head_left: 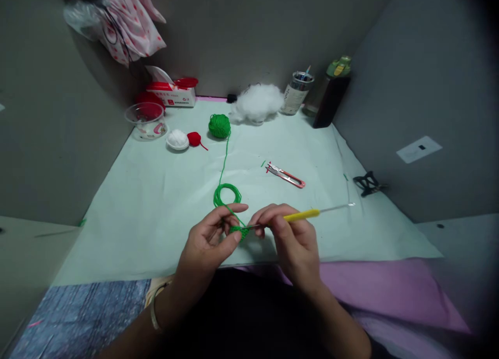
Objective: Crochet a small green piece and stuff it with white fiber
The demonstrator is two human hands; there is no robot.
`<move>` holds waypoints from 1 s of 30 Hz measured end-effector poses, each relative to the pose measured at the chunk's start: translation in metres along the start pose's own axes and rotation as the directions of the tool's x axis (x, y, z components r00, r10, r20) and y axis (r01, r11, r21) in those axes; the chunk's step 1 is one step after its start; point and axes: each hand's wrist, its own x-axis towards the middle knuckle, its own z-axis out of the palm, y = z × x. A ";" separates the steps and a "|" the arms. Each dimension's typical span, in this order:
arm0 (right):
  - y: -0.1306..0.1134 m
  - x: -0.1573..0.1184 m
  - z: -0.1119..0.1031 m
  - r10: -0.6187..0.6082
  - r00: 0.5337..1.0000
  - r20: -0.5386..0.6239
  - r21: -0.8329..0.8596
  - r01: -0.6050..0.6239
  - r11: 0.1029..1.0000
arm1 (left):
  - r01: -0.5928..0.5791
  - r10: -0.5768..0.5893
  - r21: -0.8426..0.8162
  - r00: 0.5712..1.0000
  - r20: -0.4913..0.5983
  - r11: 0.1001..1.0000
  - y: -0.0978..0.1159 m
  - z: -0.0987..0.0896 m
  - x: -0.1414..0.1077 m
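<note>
Near the front edge of the table, my left hand pinches a small green crocheted piece between thumb and fingers, its index finger stretched out under the green yarn. My right hand holds a crochet hook with a yellow handle, and the metal tip on its left meets the green piece. Yarn runs from the piece to loose green loops just beyond my left hand, then back to a green yarn ball.
Red-handled thread snips lie right of centre. White yarn, a red yarn ball, a plastic tub and a box stand back left. White stuffing, a pen jar and a bottle stand behind; a black clip lies right.
</note>
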 end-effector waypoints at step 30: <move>0.003 -0.005 0.005 -0.381 0.923 0.064 -0.432 0.369 0.823 | 0.314 -0.280 -0.499 0.949 0.145 0.808 0.004 0.006 0.009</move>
